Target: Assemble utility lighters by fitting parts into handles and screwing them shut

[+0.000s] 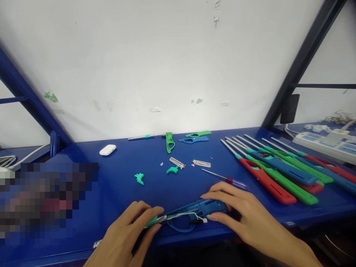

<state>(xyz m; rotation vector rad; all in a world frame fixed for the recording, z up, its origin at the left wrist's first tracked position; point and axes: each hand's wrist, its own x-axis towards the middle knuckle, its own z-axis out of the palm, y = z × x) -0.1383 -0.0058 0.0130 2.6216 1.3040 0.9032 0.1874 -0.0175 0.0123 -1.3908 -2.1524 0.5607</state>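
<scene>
At the table's front edge lies an opened blue lighter handle (213, 208), its hollow side showing a green and a white wire (185, 214) and a small black part (196, 221). My right hand (244, 213) grips its wide end between thumb and fingers. My left hand (130, 230) is closed around the teal collar (151, 222) at the narrow end, where the wires come out; the lighter's tube is hidden by that hand. Beyond lie two teal triggers (139, 178), two clear fuel tanks (201, 163) and a screwdriver (236, 183) with a see-through handle.
Several long-necked lighters (269, 181) in red, green and blue are piled at right. Green and blue handle halves (194, 140), a green handle shell (169, 142) and a metal tube (140, 137) lie near the wall. A white earbud case (108, 150) sits at left; a power strip (322, 144) is far right.
</scene>
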